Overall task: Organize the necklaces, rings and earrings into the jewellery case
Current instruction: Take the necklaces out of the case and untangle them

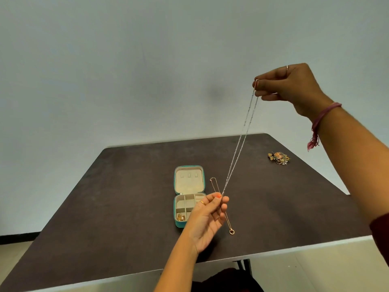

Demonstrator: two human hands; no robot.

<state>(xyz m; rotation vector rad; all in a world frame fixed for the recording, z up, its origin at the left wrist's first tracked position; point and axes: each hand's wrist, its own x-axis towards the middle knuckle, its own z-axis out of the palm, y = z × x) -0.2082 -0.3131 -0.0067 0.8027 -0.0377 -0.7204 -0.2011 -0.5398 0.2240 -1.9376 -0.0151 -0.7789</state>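
A long silver beaded necklace [242, 135] is stretched taut in the air between my hands. My right hand [288, 87], raised high, pinches its top end. My left hand [208, 216], low over the table, pinches its bottom loop between thumb and fingertips. The teal jewellery case [179, 187] lies open on the table just left of my left hand, with gold pieces [181, 217] in its near left compartment. A gold necklace with a ring pendant [231, 231] lies on the table, partly behind my left hand.
A small heap of mixed jewellery [279, 158] sits at the far right of the dark table [117, 199]. A plain pale wall stands behind the table, and the table's light front edge runs near my body.
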